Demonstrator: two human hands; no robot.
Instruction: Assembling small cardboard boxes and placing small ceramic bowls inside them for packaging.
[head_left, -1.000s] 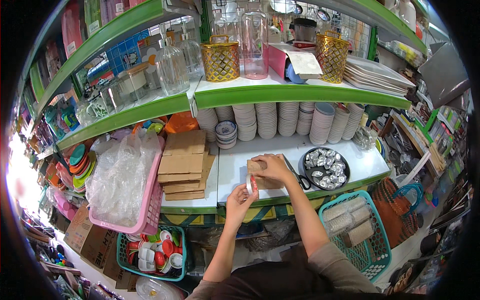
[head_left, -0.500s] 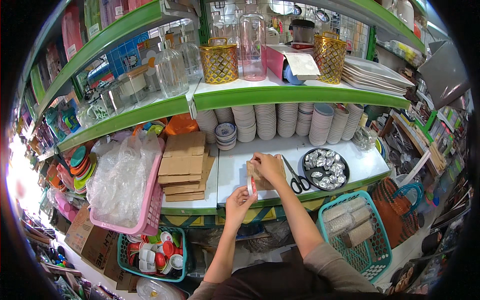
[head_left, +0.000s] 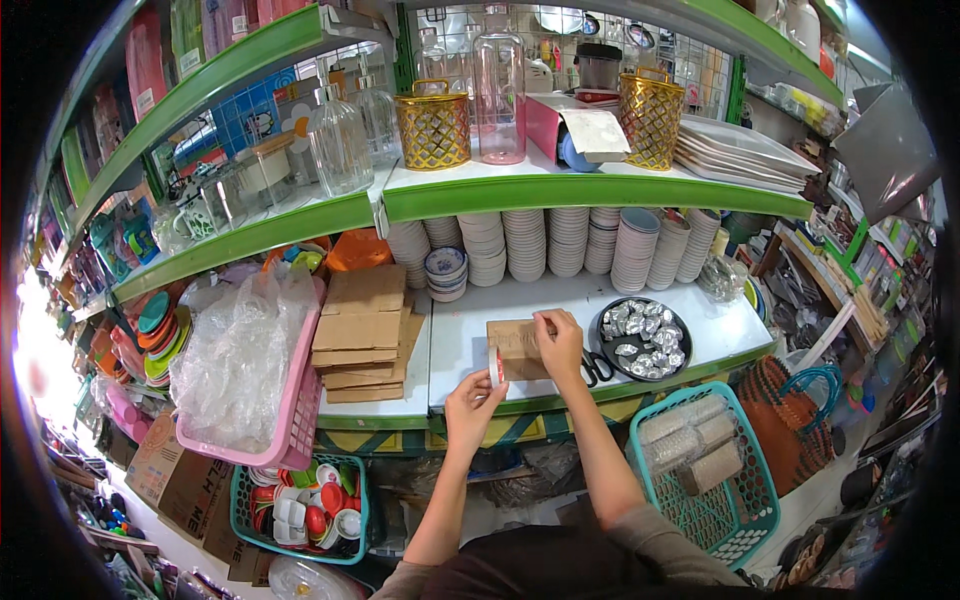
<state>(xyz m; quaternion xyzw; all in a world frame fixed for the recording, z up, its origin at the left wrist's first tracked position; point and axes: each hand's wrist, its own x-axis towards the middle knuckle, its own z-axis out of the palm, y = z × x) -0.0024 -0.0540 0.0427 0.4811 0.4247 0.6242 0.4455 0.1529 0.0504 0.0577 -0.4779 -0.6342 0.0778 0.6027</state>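
A small brown cardboard piece [head_left: 512, 342] lies on the white shelf [head_left: 460, 340] in front of me. My right hand [head_left: 561, 343] rests on its right edge, fingers pinching its top corner. My left hand [head_left: 472, 402] reaches up from below and holds a roll of tape [head_left: 495, 365] upright against the left edge of the cardboard. Black scissors [head_left: 598, 368] lie just to the right of my right hand, near the front edge of the shelf.
A round black tray of small silver cups [head_left: 645, 340] sits to the right. Flat cardboard pieces [head_left: 360, 335] are stacked to the left, beside a pink basket with clear plastic bags [head_left: 245, 370]. Stacked bowls [head_left: 560, 240] line the back. Teal baskets [head_left: 705, 470] stand below.
My right hand has shifted to the right edge of the cardboard, which now lies flatter and more exposed. My left hand has come up to the tape roll. The scissors have come into view.
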